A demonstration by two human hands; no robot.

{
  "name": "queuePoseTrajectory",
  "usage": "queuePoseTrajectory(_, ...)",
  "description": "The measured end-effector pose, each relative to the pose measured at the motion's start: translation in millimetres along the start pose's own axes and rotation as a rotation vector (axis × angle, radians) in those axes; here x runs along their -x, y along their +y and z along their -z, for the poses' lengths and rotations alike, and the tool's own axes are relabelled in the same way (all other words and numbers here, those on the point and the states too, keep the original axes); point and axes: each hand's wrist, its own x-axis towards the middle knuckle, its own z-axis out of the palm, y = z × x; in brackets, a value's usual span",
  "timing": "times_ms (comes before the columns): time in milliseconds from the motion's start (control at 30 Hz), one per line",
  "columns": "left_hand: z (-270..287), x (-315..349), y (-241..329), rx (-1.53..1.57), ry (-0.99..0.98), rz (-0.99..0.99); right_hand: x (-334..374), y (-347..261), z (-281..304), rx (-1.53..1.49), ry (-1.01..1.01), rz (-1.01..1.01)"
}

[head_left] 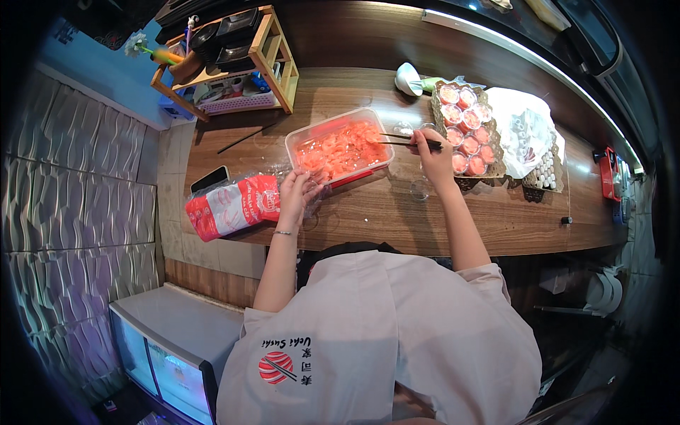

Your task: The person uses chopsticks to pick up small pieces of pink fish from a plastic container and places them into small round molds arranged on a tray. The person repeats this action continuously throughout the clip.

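Note:
A clear rectangular tub [292,142] of pink pickled ginger slices [341,150] stands on the wooden table in front of me. My left hand [299,193] is at the tub's near left corner, fingers spread and touching or close to its rim. Black chopsticks [407,142] are gripped in my right hand [433,152], on the tub's right side. Their tips reach over the ginger at the right edge. Just below my right hand is a clear plastic cup [419,188]. Whether the tips pinch a slice is too small to tell.
Left of the tub lie a red and white plastic bag [234,207], a phone [210,178] and a dark stick [244,139]. To the right, a woven basket [496,161] holds several filled cups, beside a white plastic bag [520,127]. A wooden rack [273,53] stands at back left.

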Motion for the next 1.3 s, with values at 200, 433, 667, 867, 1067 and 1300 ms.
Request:
queuePoseTrajectory(200, -3.3, 0.8, 1.4, 0.007, 0.003, 0.017, -2.8, 16.7, -16.7, 0.129, -0.063, 0.167)
queuePoseTrajectory(433, -2.4, -1.2, -1.4, -0.013, -0.022, 0.014, -4.1, 17.5, -19.4, -0.086, 0.041, 0.058)
queuePoseTrajectory(667, -3.1, -7.9, -5.3, -0.076, -0.051, 0.032, 0.4, 7.9, -7.0, -0.438, 0.122, -0.097)
queuePoseTrajectory(867, -21.0, -10.6, -6.7, -0.079, -0.127, 0.046, 20.7, -12.2, -26.0, -0.705, 0.105, -0.269)
queuePoseTrajectory(1067, -31.7, -5.1, -5.4, 0.008, -0.216, 0.084, 35.4, 0.8, -30.4, -0.801, 0.116, -0.335)
queuePoseTrajectory(1300, -47.2, 11.3, 3.7, 0.107, -0.197, 0.118, 38.5, -8.6, -11.0, -0.518, -0.076, -0.179)
